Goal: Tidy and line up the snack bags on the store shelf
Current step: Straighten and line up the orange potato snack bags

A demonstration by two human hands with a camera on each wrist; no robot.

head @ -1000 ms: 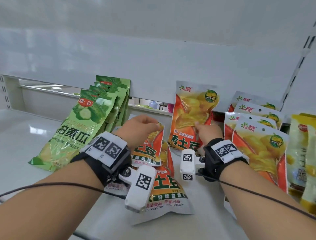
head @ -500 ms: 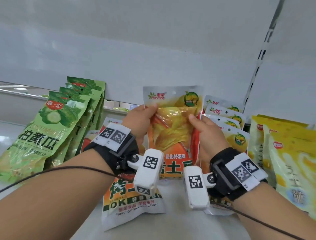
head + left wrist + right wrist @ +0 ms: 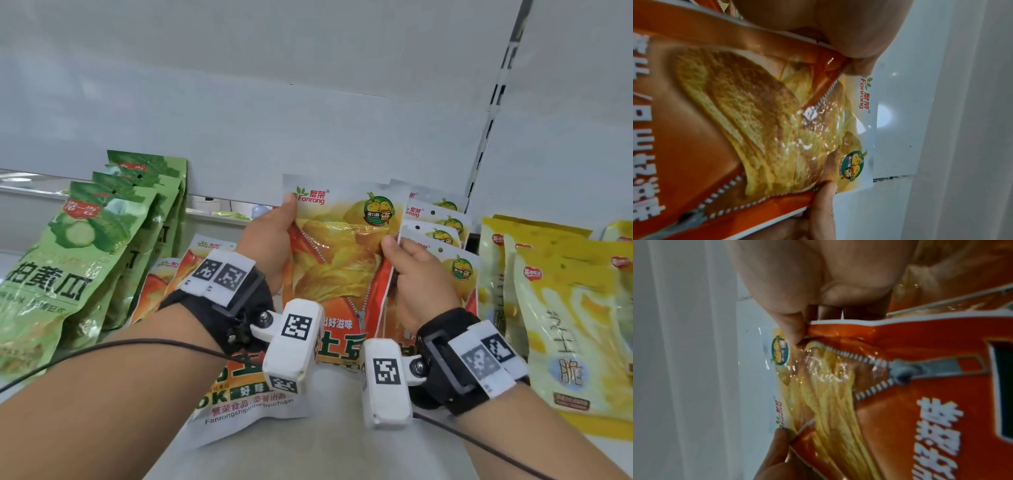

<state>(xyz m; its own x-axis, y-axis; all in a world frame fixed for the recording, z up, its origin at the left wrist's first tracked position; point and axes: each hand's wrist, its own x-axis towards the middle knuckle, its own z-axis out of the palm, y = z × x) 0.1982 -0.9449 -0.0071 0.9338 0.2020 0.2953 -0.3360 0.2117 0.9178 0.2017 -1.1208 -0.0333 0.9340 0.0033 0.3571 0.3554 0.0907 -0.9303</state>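
An orange glossy plastic chip bag printed with a zipper and yellow potato slices stands upright at the centre of the white store shelf; the left hand grips its 9 o'clock edge, thumb across the front near the top corner; the right hand pinches its 3 o'clock edge, thumb on the front and fingers curled behind; just behind it toward 2 o'clock leans a row of matching orange bags; two more orange bags lying flat sit toward 7 o'clock beneath the left wrist; a row of green cucumber-print bags leans at 9 o'clock; pale yellow bags stand at 3 o'clock.
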